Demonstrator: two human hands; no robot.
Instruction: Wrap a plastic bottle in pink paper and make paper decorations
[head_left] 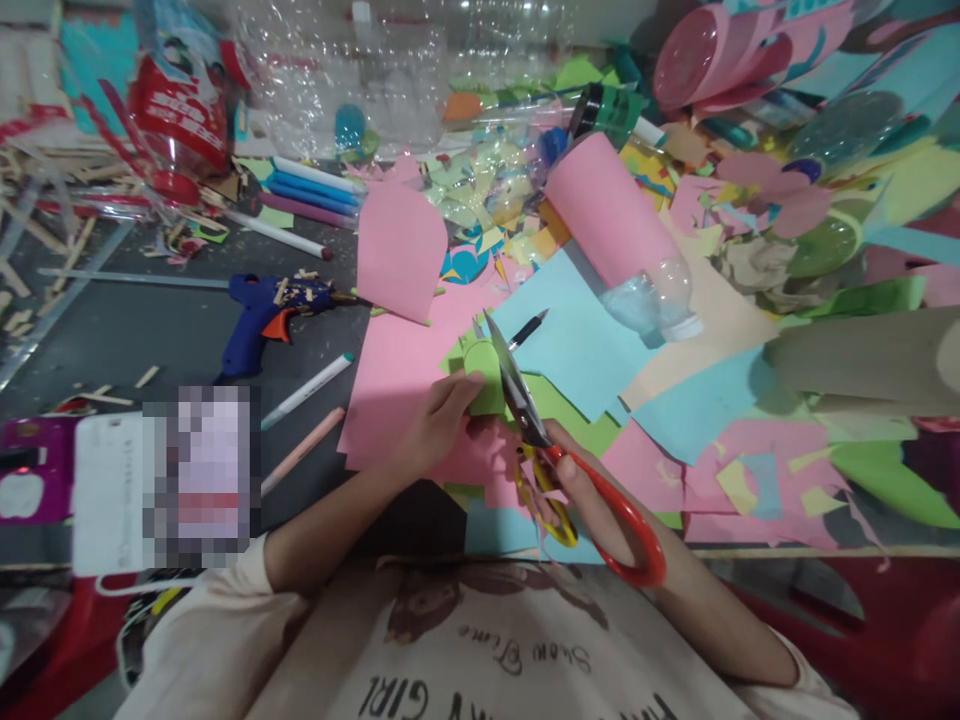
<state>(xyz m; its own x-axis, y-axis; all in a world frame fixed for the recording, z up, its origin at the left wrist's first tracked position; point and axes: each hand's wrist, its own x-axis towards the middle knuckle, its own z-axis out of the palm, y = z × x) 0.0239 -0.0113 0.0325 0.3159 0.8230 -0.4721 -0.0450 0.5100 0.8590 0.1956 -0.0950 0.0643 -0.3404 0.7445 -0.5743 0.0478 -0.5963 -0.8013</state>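
Note:
Between the fingers of my left hand [448, 415] is a small green paper piece [486, 375] with a rounded top. My right hand [589, 490] holds red-handled scissors [634, 540], their blades pointing up and away, beside the right edge of the green piece. Yellow-handled scissors [555, 515] lie just under the red ones. Pink sheets [390, 400], a light blue sheet [577, 330] and a black pen [529, 330] are around and behind my hands.
A blue glue gun [259, 320] and markers [311, 390] lie on the left. A pink-wrapped bottle [607, 215] lies behind the blue sheet. Plastic bottles [180, 110] and paper scraps crowd the back; a phone-like white object [109, 490] sits front left.

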